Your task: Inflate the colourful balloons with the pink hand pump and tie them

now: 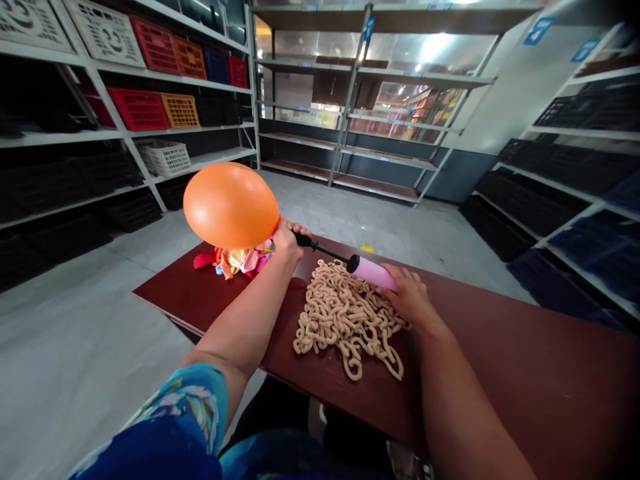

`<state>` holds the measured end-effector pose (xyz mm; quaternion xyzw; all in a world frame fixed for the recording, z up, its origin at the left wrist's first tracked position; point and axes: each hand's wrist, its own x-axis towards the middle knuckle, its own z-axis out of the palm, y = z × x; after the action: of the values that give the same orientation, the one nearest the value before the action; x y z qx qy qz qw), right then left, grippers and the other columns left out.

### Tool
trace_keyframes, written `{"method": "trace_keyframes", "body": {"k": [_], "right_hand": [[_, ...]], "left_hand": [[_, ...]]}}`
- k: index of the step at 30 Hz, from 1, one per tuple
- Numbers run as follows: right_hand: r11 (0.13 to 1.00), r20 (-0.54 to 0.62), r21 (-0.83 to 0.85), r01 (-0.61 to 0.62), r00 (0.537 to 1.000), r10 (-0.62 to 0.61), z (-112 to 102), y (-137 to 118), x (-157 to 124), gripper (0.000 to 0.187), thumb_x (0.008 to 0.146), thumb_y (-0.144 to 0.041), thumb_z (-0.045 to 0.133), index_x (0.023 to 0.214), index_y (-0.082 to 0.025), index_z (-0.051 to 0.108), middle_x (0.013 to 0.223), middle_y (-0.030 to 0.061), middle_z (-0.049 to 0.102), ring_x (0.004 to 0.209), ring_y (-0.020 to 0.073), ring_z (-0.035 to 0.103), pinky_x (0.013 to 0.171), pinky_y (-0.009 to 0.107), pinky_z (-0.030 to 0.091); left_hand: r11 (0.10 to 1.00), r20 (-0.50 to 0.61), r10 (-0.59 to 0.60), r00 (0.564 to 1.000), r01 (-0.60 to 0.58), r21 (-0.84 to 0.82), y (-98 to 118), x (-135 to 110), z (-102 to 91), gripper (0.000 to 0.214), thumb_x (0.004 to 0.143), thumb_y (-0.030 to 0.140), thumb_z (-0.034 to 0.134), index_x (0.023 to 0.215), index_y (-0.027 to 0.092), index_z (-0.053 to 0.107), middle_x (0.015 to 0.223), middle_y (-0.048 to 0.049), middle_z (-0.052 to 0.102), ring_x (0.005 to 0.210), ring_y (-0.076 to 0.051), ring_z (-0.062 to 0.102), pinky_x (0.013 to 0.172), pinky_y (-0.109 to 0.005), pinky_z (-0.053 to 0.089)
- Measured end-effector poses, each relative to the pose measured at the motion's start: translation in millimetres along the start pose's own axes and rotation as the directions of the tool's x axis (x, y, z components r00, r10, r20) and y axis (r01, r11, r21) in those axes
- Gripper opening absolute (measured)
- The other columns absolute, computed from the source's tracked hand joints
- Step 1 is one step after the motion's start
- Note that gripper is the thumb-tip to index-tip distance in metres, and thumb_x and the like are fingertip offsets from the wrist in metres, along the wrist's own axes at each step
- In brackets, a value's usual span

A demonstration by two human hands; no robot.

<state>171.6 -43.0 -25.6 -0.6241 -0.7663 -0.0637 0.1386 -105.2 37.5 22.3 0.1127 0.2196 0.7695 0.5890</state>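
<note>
The pink balloon pump (371, 271) was held above the tabletop (500, 340), its barrel (375, 274) grasped by the right hand (407, 292) and its black end (302, 240) by the left hand (289, 239), beside the inflated orange balloon (230, 205).

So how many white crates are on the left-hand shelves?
3. At upper left, the first white crate, cut off by the frame, sits beside a second white crate; a third white crate stands lower and further right. Others may be hidden.
</note>
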Motion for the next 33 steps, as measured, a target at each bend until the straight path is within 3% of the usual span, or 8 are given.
{"method": "trace_keyframes", "body": {"k": [8, 12, 18, 22, 26, 30, 32, 33], "right_hand": [[0.998, -0.033, 0.008, 0.062, 0.998, -0.062, -0.3, -28.1, -0.9, 0.058, 0.079, -0.038, 0.05, 0.133, -0.029, 0.032, 0.109, 0.0098, 0.052, 0.095, 0.0262, 0.044, 0.077, 0.038, 0.032], [0.998, -0.05, -0.038, 0.042, 0.998, -0.044, -7.7, -40.0, -2.1, 0.059, 0.079, -0.039, 0.05, 0.133, -0.026, 0.032, 0.109, 0.0108, 0.053, 0.096, 0.0274, 0.044, 0.081, 0.041, 0.031], [0.99, -0.197, -0.012, 0.141, 0.97, -0.141, -28.0, -76.5, -7.2, 0.061, 0.08, -0.048, 0.046, 0.135, -0.025, 0.029, 0.121, 0.008, 0.05, 0.108, 0.0268, 0.041, 0.097, 0.047, 0.017], [0.99, -0.154, -0.001, 0.139, 0.979, -0.137, -31.6, -88.6, -8.7, 0.043, 0.083, -0.041, 0.044, 0.123, -0.024, 0.045, 0.116, 0.0075, 0.052, 0.1, 0.0242, 0.046, 0.089, 0.039, 0.028], [0.994, -0.089, 0.0, 0.11, 0.99, -0.109, -34.2, -84.4, -9.8, 0.035, 0.082, -0.039, 0.046, 0.114, -0.026, 0.051, 0.108, 0.0064, 0.054, 0.094, 0.0224, 0.048, 0.081, 0.034, 0.033], [1.0, -0.016, -0.008, -0.003, 1.0, 0.003, -43.2, -63.3, -10.8, 0.033, 0.083, -0.044, 0.042, 0.11, -0.027, 0.052, 0.103, 0.0059, 0.055, 0.092, 0.0221, 0.051, 0.078, 0.033, 0.036], [0.981, 0.032, -0.029, -0.193, 0.981, 0.194, -45.5, -46.2, -10.3, 0.037, 0.083, -0.047, 0.039, 0.112, -0.026, 0.05, 0.104, 0.0075, 0.056, 0.092, 0.023, 0.053, 0.075, 0.033, 0.038], [0.95, 0.071, -0.051, -0.307, 0.948, 0.31, -45.3, -37.2, -9.8, 0.04, 0.082, -0.049, 0.039, 0.114, -0.026, 0.049, 0.105, 0.0088, 0.056, 0.092, 0.0239, 0.054, 0.075, 0.034, 0.039]], "left_hand": [[0.992, 0.04, -0.126, 0.991, 0.125, 0.029, -36.8, -27.9, 7.5, 0.038, 0.081, 0.042, 0.043, 0.056, 0.019, 0.027, 0.044, 0.0046, 0.033, 0.04, -0.01, 0.041, 0.048, -0.026, 0.039], [0.982, 0.042, -0.186, 0.982, 0.185, 0.032, -44.5, -40.7, 11.9, 0.04, 0.082, 0.043, 0.042, 0.055, 0.019, 0.026, 0.045, 0.0036, 0.034, 0.043, -0.011, 0.044, 0.052, -0.027, 0.042], [0.977, 0.113, -0.212, 0.971, 0.21, 0.036, -53.7, -60.2, 17.0, 0.039, 0.083, 0.041, 0.043, 0.055, 0.018, 0.027, 0.045, 0.0038, 0.033, 0.042, -0.009, 0.041, 0.052, -0.026, 0.042], [0.956, 0.101, -0.291, 0.951, 0.286, 0.067, -62.0, -69.1, 17.1, 0.04, 0.083, 0.041, 0.042, 0.054, 0.018, 0.027, 0.045, 0.0036, 0.033, 0.043, -0.01, 0.043, 0.054, -0.029, 0.044], [0.947, 0.065, -0.299, 0.952, 0.288, 0.14, -61.7, -56.8, 11.1, 0.042, 0.082, 0.043, 0.044, 0.053, 0.018, 0.028, 0.045, 0.0025, 0.037, 0.047, -0.011, 0.048, 0.058, -0.03, 0.046], [0.972, -0.006, -0.065, 0.998, 0.065, 0.225, -51.6, -28.6, 0.2, 0.042, 0.082, 0.047, 0.042, 0.054, 0.018, 0.029, 0.044, 0.003, 0.039, 0.046, -0.01, 0.048, 0.056, -0.026, 0.046], [0.949, -0.056, 0.02, 0.998, -0.001, 0.315, -47.4, -18.4, -4.6, 0.043, 0.081, 0.048, 0.045, 0.054, 0.018, 0.028, 0.042, 0.0051, 0.034, 0.04, -0.008, 0.043, 0.049, -0.023, 0.043], [0.931, -0.058, 0.029, 0.998, -0.006, 0.365, -46.4, -15.8, -6.3, 0.044, 0.08, 0.048, 0.045, 0.053, 0.019, 0.027, 0.041, 0.0058, 0.032, 0.037, -0.008, 0.04, 0.045, -0.021, 0.04]]}}
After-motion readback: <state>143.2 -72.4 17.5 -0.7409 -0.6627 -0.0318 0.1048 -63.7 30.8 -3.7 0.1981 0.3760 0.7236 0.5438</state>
